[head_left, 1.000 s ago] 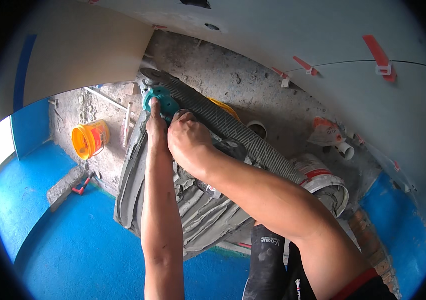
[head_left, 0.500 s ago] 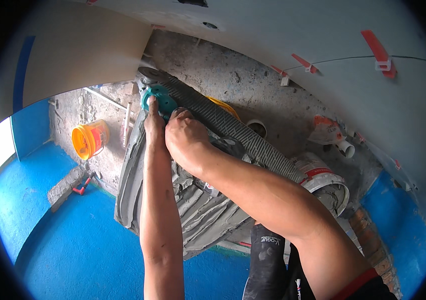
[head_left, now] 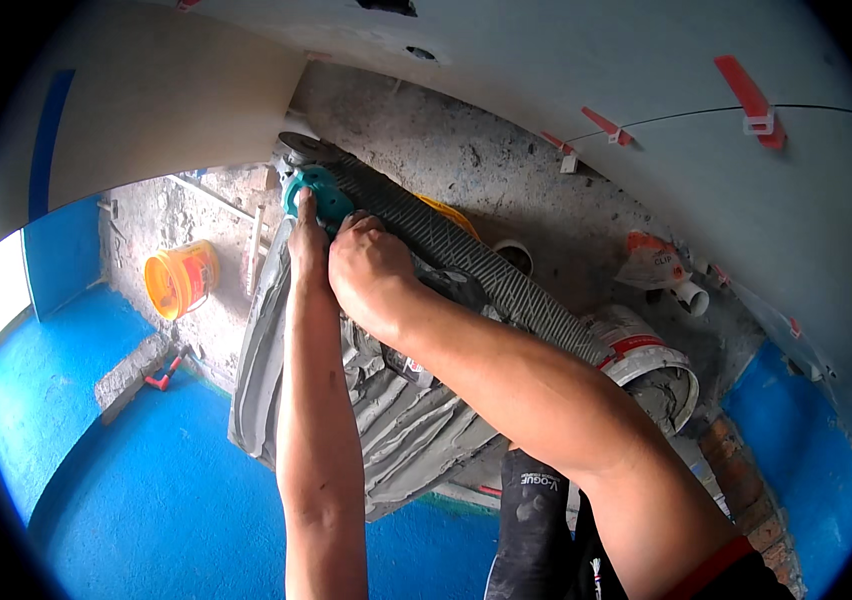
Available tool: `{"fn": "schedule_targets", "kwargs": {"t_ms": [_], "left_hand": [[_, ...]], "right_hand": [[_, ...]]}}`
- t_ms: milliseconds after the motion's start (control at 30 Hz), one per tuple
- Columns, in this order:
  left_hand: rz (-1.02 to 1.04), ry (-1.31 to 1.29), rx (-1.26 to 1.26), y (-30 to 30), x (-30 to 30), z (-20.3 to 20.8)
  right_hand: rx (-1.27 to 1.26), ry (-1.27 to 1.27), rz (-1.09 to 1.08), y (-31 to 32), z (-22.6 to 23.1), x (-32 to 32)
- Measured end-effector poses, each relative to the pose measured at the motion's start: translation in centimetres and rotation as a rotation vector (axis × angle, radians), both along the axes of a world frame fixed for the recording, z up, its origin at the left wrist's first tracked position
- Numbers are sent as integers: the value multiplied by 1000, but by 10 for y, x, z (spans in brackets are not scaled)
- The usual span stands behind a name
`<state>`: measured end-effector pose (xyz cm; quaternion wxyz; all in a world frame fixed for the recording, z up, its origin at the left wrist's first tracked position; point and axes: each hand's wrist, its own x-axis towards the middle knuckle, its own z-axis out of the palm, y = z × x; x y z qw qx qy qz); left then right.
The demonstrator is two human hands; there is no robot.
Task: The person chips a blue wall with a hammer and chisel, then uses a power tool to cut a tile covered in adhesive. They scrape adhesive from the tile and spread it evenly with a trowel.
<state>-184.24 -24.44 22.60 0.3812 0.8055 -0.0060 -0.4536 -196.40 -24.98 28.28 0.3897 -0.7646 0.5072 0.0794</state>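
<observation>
A: Item and place?
B: 1 teal power tool (head_left: 318,195), 11 o'clock end of the mortar-coated slab (head_left: 421,465).
A: Orientation?
B: Long axis and head toward 11 o'clock.
A: Hands?
B: 2; left hand (head_left: 308,232) and right hand (head_left: 374,268) gripping the tool.

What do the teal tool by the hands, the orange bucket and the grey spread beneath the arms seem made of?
Teal tool: probably hard plastic, fairly smooth, judging by its even colour and rounded shape.
Orange bucket: likely plastic, with smooth, brightly coloured walls.
Grey spread: seemingly mortar or adhesive, matt, perhaps wet, lying in thick ridges.
</observation>
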Motion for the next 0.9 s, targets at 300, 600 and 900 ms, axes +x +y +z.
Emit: {"fn": "schedule_targets", "kwargs": {"t_ms": [300,600,900], "left_hand": [[-20,-33,24,-9,-26,2],[-7,130,-55,1,-14,-24],[-36,70,-54,3,-11,-17]], "right_hand": [[-68,16,-72,1,-17,-7],[-81,27,-63,3,-19,-12],[-21,7,-46,-1,-5,-15]]}}
